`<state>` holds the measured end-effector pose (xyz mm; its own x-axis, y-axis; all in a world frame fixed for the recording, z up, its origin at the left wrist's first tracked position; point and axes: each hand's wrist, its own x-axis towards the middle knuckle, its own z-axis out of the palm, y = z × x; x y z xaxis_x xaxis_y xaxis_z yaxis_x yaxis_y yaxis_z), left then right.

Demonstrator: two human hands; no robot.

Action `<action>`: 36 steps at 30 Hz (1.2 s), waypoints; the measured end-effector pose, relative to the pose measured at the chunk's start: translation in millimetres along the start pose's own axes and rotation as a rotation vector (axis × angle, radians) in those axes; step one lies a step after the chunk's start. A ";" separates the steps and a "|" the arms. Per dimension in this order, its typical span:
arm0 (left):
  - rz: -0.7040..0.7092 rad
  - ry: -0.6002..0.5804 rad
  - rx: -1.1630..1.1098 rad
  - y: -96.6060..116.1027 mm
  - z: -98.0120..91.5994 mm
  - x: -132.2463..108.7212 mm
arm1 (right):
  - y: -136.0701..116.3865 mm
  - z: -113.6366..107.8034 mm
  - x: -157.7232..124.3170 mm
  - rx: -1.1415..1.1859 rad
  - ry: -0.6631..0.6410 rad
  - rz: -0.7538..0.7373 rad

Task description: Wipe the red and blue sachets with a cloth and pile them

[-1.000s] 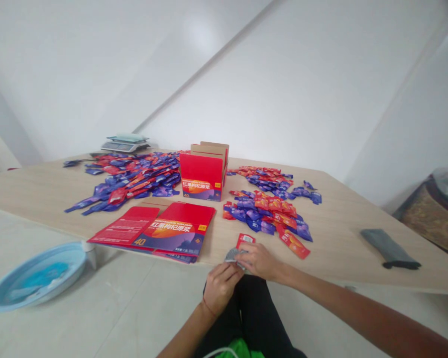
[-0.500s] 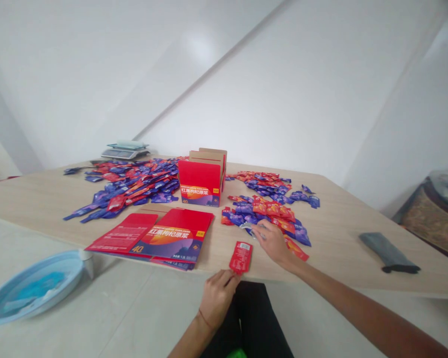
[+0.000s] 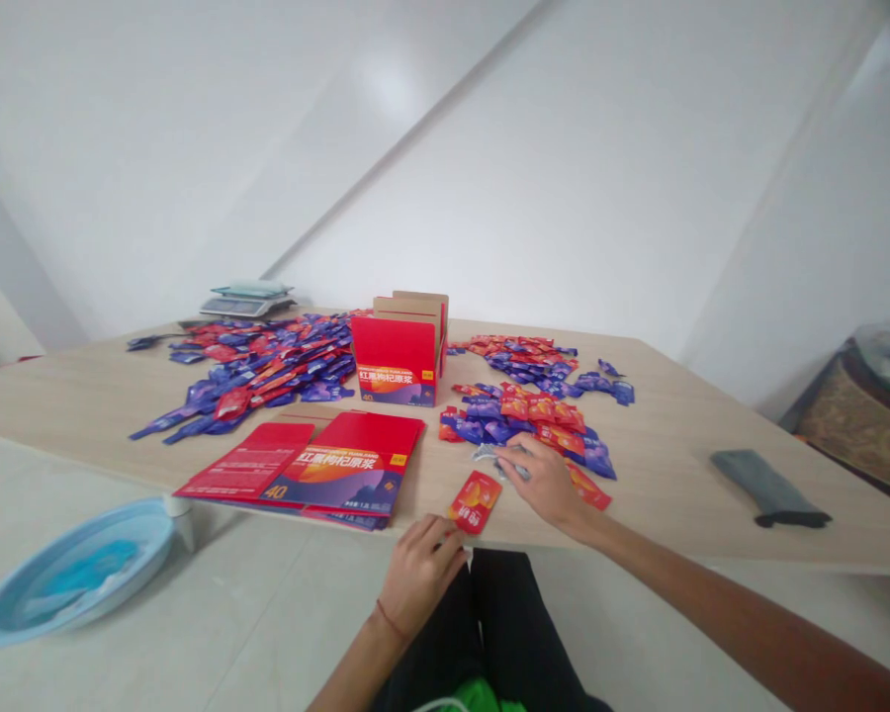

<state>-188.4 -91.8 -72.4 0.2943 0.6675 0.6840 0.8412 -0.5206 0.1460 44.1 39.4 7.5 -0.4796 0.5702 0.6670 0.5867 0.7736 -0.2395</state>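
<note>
My left hand (image 3: 424, 562), at the table's front edge, pinches the lower end of a red and orange sachet (image 3: 476, 500) that has its orange printed side up. To the right of it, my right hand (image 3: 541, 481) has its fingers closed on a crumpled greyish-white piece (image 3: 488, 453), which looks like cloth or a wipe. Just beyond my right hand lies a pile of red and purple sachets (image 3: 545, 410). A single orange sachet (image 3: 588, 488) rests partly behind my right wrist.
Flattened red and purple cartons (image 3: 341, 460) lie at front left, before an open standing box (image 3: 396, 361). Heaps of sachets (image 3: 282, 361) spread behind, near a scale (image 3: 244, 305). A grey pouch (image 3: 767, 485) lies right. A blue basin (image 3: 140, 554) stands below the table.
The sachet in my left hand has turned over, from its barcode side to its orange printed side. My right hand has stayed nearly in place with the greyish-white piece.
</note>
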 end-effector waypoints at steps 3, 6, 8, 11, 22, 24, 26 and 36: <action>0.122 -0.011 0.022 -6.8 9.8 -11.1 | -14.0 14.4 -1.5 -0.004 -0.108 0.029; 0.121 0.031 0.015 -12.5 20.9 -20.0 | -37.1 39.3 -10.2 -0.004 -0.273 -0.003; 0.110 0.056 0.000 -14.1 26.0 -23.3 | -47.7 56.3 -18.2 -0.016 -0.372 -0.052; 0.100 0.092 -0.019 -13.4 28.6 -24.7 | -40.5 69.5 -22.3 -0.064 -0.404 -0.062; 0.042 0.163 -0.033 -7.5 32.0 -24.1 | -31.2 56.0 -16.5 -0.142 -0.360 -0.083; 0.047 0.145 -0.031 -7.6 30.7 -23.5 | -43.6 64.7 -26.4 -0.096 -0.414 -0.196; 0.058 0.132 -0.029 -8.0 29.3 -22.9 | -39.2 68.8 -28.1 -0.120 -0.434 -0.176; 0.097 0.158 0.019 -6.1 19.6 -16.3 | 28.5 26.7 -22.1 -0.182 -0.165 0.146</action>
<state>-189.4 -89.1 -98.5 0.3007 0.5224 0.7979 0.8214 -0.5670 0.0617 54.0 56.2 -32.9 -0.4721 0.7206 0.5077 0.7578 0.6260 -0.1839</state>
